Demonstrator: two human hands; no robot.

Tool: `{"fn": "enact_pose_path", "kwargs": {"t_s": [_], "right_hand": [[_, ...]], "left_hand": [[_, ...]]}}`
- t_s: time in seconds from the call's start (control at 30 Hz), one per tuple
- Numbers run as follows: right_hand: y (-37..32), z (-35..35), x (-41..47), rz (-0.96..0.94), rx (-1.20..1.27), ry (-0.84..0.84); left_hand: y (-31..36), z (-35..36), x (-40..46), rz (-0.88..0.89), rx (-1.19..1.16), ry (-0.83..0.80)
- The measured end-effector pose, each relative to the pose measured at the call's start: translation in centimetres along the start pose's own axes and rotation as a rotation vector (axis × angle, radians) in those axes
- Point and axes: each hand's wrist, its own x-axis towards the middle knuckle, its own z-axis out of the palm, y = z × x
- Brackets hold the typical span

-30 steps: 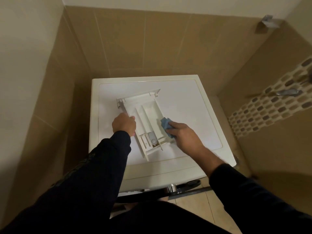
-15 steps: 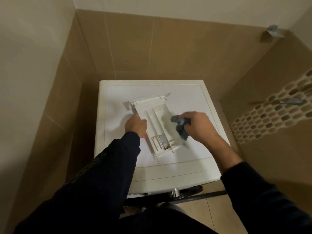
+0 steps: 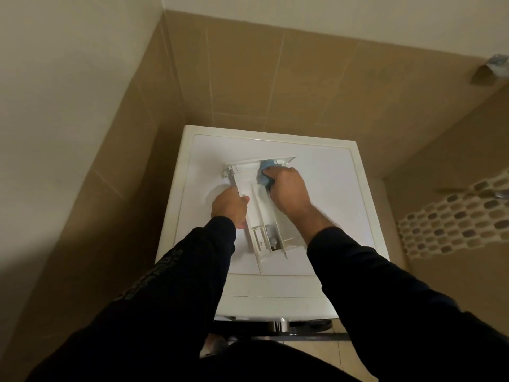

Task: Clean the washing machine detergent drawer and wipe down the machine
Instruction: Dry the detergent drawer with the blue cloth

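Head view looks down on a white plastic detergent drawer (image 3: 259,213) lying out of its slot on the flat top of the white front-loading washing machine (image 3: 325,188), its long body running near to far and its wide front panel at the far end. Laid flat like this, its open compartments face up, which I judge makes them easy to reach with a cloth.

A small blue cleaning cloth (image 3: 265,172) is bunched under the right hand (image 3: 289,190), whose fingers are curled closed around it and press it into the far right part of the drawer, just beside the front panel. That looks like the wiping step of the drawer's inside.

On the drawer's left edge, the left hand (image 3: 230,206) is closed in a grip, thumb over the rim, apparently to keep the light plastic from sliding under the rubbing. At the near end, the small siphon compartment (image 3: 271,239) sits uncovered and untouched by either hand.

Dark long sleeves (image 3: 192,271) cover both arms, the right one pushed up the forearm. Beige wall tiles (image 3: 248,78) close in behind the machine, and a mosaic tile band (image 3: 454,216) runs along the right wall.
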Motion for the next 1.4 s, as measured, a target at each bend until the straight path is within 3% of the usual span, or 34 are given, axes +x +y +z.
{"fn": "enact_pose_path", "kwargs": {"t_s": [0.2, 0.3, 0.37, 0.47, 0.57, 0.67, 0.97, 1.2, 1.4], "right_hand": [[0.4, 0.3, -0.9, -0.015, 0.05, -0.112], [1.0, -1.4, -1.0, 0.125, -0.136, -0.274], [1.3, -2.4, -0.8, 0.124, -0.181, -0.222], [1.5, -2.1, -0.5, -0.034, -0.258, -0.06], [2.0, -0.8, -0.4, -0.086, -0.551, -0.142], [2.1, -0.4, 0.1, -0.091, -0.659, -0.212], [1.4, 1.2, 0.1, -0.106, -0.711, -0.262], [1.7, 0.4, 0.7, -0.156, -0.742, -0.437], [1.7, -2.1, 2.0, -0.352, -0.829, -0.699]], "left_hand": [[0.1, 0.5, 0.0, 0.006, 0.051, 0.073], [-0.1, 0.8, 0.0, 0.027, 0.082, 0.106], [-0.2, 0.8, 0.1, 0.024, 0.091, 0.102], [-0.2, 0.6, 0.2, 0.023, 0.09, 0.087], [-0.1, 0.6, 0.2, 0.013, 0.089, 0.075], [-0.3, 0.5, 0.6, -0.004, 0.093, 0.064], [0.0, 0.2, 0.6, -0.051, 0.05, -0.004], [0.4, 0.0, 0.5, -0.028, 0.053, -0.054], [0.7, 0.2, 0.1, -0.008, 0.109, 0.024]]}}
